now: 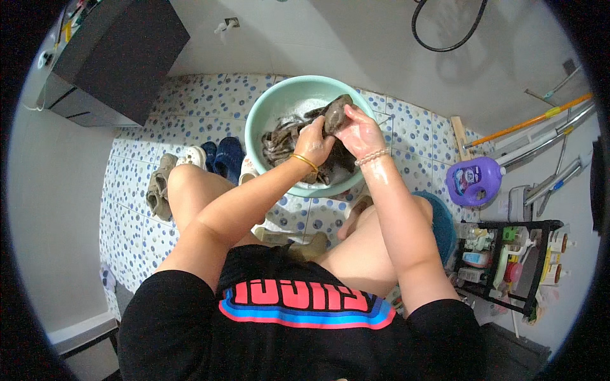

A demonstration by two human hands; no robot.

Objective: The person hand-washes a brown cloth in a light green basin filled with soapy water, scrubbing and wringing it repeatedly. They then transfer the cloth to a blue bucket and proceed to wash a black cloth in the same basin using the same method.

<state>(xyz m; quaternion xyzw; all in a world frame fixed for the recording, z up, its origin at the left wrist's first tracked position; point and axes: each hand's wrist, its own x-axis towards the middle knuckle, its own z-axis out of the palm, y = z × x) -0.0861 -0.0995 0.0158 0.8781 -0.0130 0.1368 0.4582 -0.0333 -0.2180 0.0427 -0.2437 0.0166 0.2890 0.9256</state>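
Note:
A round mint-green basin [255, 127] stands on the floor in front of me, with soapy water and suds in it. In the water lies a dark, wet garment [274, 147] with lighter streaks. Above the basin's right half, my left hand [314, 143], with a gold bracelet at its wrist, is closed on a bunched, brownish-grey part of the wet garment [337, 115]. My right hand [362, 132], wearing a beaded bracelet, grips the same part from the right, fingers partly hidden behind the fabric. Wet foam shows on the right wrist.
Left of the basin sit dark blue slippers [227, 160] and brown shoes [162, 185]. A purple detergent jug [474, 181] and a black rack of bottles [508, 267] are on the right, near a blue tub [440, 219] and an orange pole [530, 119]. A dark cabinet [121, 57] hangs at upper left.

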